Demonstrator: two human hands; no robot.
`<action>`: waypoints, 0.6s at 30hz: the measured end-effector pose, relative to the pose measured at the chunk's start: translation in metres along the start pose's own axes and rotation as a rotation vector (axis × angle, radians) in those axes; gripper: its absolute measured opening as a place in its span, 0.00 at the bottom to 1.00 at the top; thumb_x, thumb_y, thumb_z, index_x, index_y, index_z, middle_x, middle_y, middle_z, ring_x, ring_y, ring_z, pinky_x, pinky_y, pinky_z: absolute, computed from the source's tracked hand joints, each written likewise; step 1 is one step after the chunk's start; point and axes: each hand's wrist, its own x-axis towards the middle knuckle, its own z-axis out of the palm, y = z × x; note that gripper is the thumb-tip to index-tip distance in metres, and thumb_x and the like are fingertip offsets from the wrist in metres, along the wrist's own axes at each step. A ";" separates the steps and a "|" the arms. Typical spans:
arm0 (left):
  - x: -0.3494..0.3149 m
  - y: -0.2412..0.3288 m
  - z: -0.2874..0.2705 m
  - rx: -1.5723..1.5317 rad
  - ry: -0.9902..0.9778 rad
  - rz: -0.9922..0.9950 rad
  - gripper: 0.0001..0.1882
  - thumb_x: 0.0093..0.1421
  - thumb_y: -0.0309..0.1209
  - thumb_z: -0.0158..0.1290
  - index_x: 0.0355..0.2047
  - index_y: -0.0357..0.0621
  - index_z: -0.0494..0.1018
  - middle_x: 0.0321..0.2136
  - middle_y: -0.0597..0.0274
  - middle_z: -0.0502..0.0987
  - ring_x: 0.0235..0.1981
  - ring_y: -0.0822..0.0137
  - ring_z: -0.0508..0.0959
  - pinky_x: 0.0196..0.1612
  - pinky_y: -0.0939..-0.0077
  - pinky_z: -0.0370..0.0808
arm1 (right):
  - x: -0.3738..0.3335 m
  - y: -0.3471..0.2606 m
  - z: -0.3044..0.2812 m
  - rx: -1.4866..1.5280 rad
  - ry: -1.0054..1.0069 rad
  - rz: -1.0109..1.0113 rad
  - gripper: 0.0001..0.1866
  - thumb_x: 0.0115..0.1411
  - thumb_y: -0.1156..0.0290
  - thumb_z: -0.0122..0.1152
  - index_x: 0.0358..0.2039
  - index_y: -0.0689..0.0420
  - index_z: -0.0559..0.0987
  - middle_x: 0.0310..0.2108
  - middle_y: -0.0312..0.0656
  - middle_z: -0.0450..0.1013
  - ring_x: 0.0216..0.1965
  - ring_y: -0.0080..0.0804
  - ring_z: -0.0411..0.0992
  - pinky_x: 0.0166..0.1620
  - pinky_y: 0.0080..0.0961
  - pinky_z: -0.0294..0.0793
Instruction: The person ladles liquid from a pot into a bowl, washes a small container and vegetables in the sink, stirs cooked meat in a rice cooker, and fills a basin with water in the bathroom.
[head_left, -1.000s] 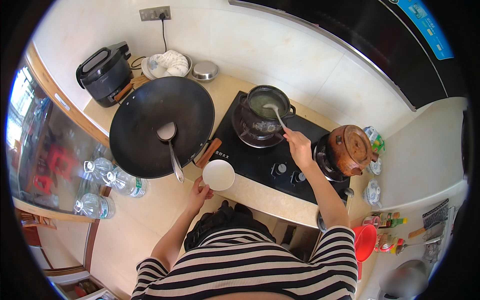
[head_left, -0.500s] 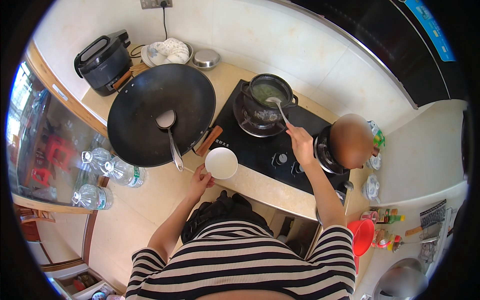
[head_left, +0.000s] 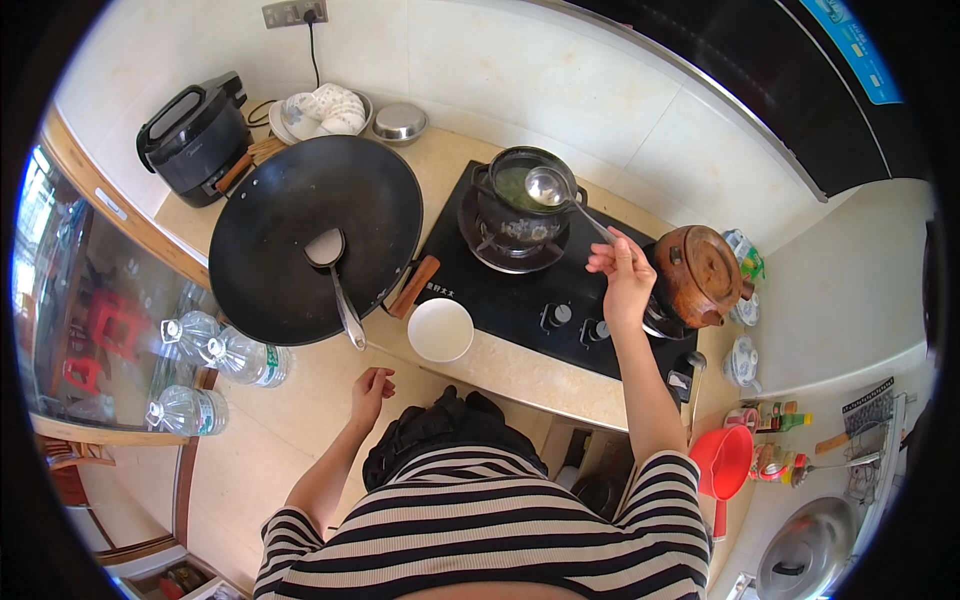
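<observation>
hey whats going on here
Someone in a striped shirt is at the hob. Their right hand holds a ladle over a black pot with greenish liquid inside. The left hand is empty, just in front of the counter. A white bowl sits near the wok's handle. The wok holds a second ladle, and a brown pot is on the right burner.

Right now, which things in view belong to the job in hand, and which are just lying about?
In use, it seems:
metal ladle, held in the right hand
black pot, under that ladle
white bowl, nearest the empty left hand

Seemingly just lying about:
wok, with a scoop in it
brown clay pot
black appliance
clear bottles
red dipper
</observation>
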 end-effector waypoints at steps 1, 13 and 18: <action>-0.002 -0.008 -0.005 0.004 0.015 -0.020 0.16 0.62 0.37 0.40 0.34 0.38 0.71 0.19 0.62 0.71 0.21 0.73 0.72 0.28 0.82 0.72 | -0.006 -0.004 -0.003 0.080 -0.013 0.049 0.13 0.60 0.71 0.47 0.39 0.68 0.72 0.25 0.46 0.73 0.21 0.27 0.71 0.26 0.22 0.73; -0.013 -0.069 -0.052 0.144 0.103 -0.208 0.15 0.59 0.36 0.41 0.31 0.36 0.72 0.17 0.59 0.73 0.18 0.71 0.73 0.22 0.81 0.70 | -0.104 0.032 -0.012 -0.229 -0.595 0.431 0.09 0.55 0.78 0.53 0.37 0.67 0.75 0.31 0.44 0.74 0.29 0.25 0.72 0.36 0.19 0.72; -0.004 -0.070 -0.059 0.160 0.027 -0.203 0.14 0.58 0.35 0.42 0.30 0.36 0.72 0.17 0.58 0.73 0.18 0.71 0.74 0.22 0.81 0.71 | -0.125 0.061 -0.020 -0.261 -0.569 0.457 0.10 0.54 0.79 0.52 0.37 0.65 0.75 0.32 0.43 0.73 0.30 0.24 0.72 0.36 0.19 0.72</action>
